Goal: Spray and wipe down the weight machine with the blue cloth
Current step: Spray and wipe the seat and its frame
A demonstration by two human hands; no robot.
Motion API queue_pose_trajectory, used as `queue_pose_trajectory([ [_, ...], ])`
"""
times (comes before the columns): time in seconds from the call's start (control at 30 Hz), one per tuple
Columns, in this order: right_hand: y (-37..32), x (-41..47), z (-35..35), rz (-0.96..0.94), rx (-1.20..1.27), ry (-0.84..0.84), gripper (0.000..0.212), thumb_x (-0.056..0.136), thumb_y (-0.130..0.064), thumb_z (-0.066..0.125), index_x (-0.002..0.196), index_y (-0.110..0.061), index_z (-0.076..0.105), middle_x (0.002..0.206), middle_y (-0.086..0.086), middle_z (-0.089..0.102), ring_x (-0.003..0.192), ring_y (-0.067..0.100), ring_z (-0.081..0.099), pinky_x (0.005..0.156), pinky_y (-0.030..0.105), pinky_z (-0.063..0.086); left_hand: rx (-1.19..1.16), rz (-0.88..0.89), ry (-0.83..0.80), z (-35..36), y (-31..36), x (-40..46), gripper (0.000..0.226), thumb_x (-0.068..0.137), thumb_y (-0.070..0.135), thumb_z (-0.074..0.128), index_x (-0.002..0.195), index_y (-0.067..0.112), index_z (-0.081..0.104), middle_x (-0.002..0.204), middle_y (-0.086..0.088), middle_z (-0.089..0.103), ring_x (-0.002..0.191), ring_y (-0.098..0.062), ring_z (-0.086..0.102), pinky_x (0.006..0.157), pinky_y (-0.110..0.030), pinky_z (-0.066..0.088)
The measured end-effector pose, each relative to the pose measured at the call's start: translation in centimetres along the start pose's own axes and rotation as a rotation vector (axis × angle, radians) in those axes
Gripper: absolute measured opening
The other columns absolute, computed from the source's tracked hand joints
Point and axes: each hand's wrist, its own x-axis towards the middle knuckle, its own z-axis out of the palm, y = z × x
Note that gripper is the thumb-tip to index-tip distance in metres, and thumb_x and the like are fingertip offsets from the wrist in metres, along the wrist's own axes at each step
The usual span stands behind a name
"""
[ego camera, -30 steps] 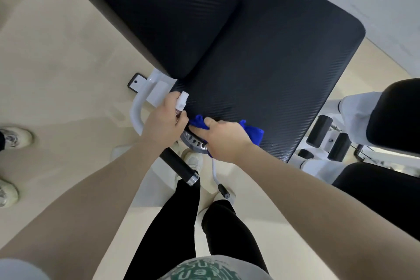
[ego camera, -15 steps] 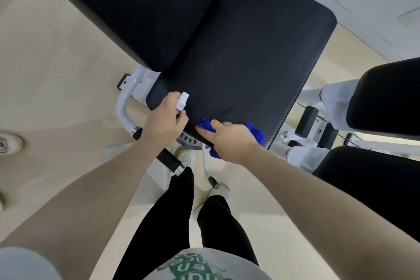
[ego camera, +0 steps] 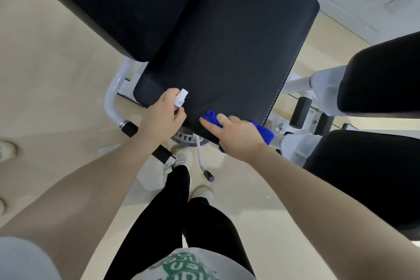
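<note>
The weight machine's black textured seat pad point(ego camera: 227, 52) fills the upper middle, with its backrest pad point(ego camera: 118, 4) to the upper left. My left hand point(ego camera: 161, 118) is closed around a small spray bottle with a white nozzle point(ego camera: 181, 97), held at the pad's near left corner. My right hand point(ego camera: 236, 136) presses the blue cloth point(ego camera: 263, 135) flat on the near edge of the seat pad, fingers spread over it. Most of the cloth lies hidden under the hand.
A white frame tube with a black grip handle point(ego camera: 162, 153) runs below my left hand, next to a perforated adjuster disc point(ego camera: 186, 137) and a lever point(ego camera: 208, 176). More black pads point(ego camera: 381, 79) stand at the right. My legs and shoes are below; another person's shoe point(ego camera: 6, 150) sits at the far left.
My right hand has slid the cloth rightward along the pad's near edge. My left hand stays by the corner with the bottle. The view has shifted, showing more of the pad.
</note>
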Motion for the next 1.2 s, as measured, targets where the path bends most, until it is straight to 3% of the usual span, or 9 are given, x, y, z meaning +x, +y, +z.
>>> queue_pose_trajectory([
  [0.17,2.1,-3.5,0.7,0.111,0.045,-0.025,0.060,0.096,-0.025,0.036,0.148,-0.032,0.007,0.129,0.006,0.036,0.106,0.025,0.046,0.061,0.030,0.034,-0.014,-0.028,0.029,1.6,0.1,-1.9,0.032,0.089,0.013,0.051,0.120,0.007,0.043,0.090,0.000,0.048,0.069,-0.018,0.047,0.057,-0.027,0.031],
  [0.3,-0.9,0.0,1.0,0.050,-0.024,0.053,0.062,0.096,-0.021,0.040,0.149,-0.031,0.008,0.130,0.005,0.036,0.102,0.023,0.047,0.056,0.032,0.035,-0.005,-0.029,0.084,2.2,-0.7,-3.1,0.033,0.088,0.012,0.050,0.120,0.007,0.043,0.090,-0.003,0.051,0.073,-0.024,0.050,0.061,-0.030,0.031],
  [0.4,-0.9,1.0,1.4,-0.019,-0.059,0.091,0.065,0.096,-0.019,0.041,0.148,-0.032,0.005,0.127,0.005,0.039,0.099,0.022,0.047,0.056,0.032,0.035,-0.026,-0.054,0.165,2.2,-1.3,-4.0,0.045,0.090,0.013,0.049,0.133,0.013,0.037,0.095,-0.007,0.057,0.081,-0.029,0.054,0.065,-0.031,0.035],
  [0.57,2.5,-2.8,1.2,0.173,0.034,0.084,0.058,0.096,-0.024,0.035,0.148,-0.031,0.012,0.122,0.006,0.043,0.096,0.025,0.049,0.061,0.032,0.038,-0.024,-0.032,0.202,2.1,-1.7,-6.6,0.057,0.094,0.015,0.046,0.145,0.030,0.024,0.097,-0.008,0.054,0.068,-0.026,0.051,0.065,-0.042,0.045],
  [0.67,-0.9,-0.5,0.9,0.089,0.037,0.097,0.057,0.096,-0.021,0.037,0.148,-0.027,0.015,0.126,0.007,0.042,0.102,0.026,0.049,0.061,0.033,0.037,-0.012,-0.044,0.178,1.7,-2.3,-7.5,0.054,0.093,0.013,0.045,0.143,0.026,0.030,0.107,-0.007,0.055,0.067,-0.024,0.050,0.065,-0.035,0.042],
  [0.77,-4.7,3.9,0.5,-0.003,0.040,0.137,0.061,0.095,-0.019,0.042,0.148,-0.025,0.014,0.129,0.008,0.040,0.107,0.025,0.047,0.060,0.033,0.037,0.032,-0.072,0.157,0.8,-2.8,-7.9,0.052,0.093,0.014,0.045,0.142,0.025,0.033,0.087,-0.003,0.051,0.067,-0.022,0.048,0.064,-0.035,0.040],
  [0.87,-4.2,4.1,0.3,-0.057,0.024,0.130,0.062,0.095,-0.021,0.042,0.148,-0.027,0.012,0.131,0.007,0.039,0.109,0.025,0.046,0.063,0.033,0.040,0.070,-0.089,0.153,0.1,-3.2,-7.9,0.049,0.092,0.015,0.045,0.140,0.024,0.036,0.074,0.000,0.045,0.063,-0.023,0.046,0.063,-0.036,0.041],
  [1.03,-1.8,-0.5,1.1,0.089,0.076,0.095,0.056,0.096,-0.026,0.036,0.147,-0.032,0.016,0.122,0.003,0.042,0.105,0.022,0.047,0.062,0.030,0.036,0.058,-0.100,0.122,-0.3,-4.7,-7.4,0.052,0.090,0.013,0.046,0.139,0.026,0.037,0.073,-0.006,0.049,0.064,-0.028,0.051,0.064,-0.043,0.047],
  [1.2,-6.7,5.5,-0.5,0.132,0.169,0.183,0.055,0.096,-0.020,0.040,0.147,-0.023,0.020,0.123,0.010,0.041,0.102,0.026,0.047,0.066,0.034,0.039,0.044,-0.079,0.120,-1.5,-7.8,-5.8,0.051,0.090,0.011,0.046,0.138,0.025,0.037,0.076,-0.009,0.050,0.065,-0.029,0.050,0.064,-0.042,0.045],
])
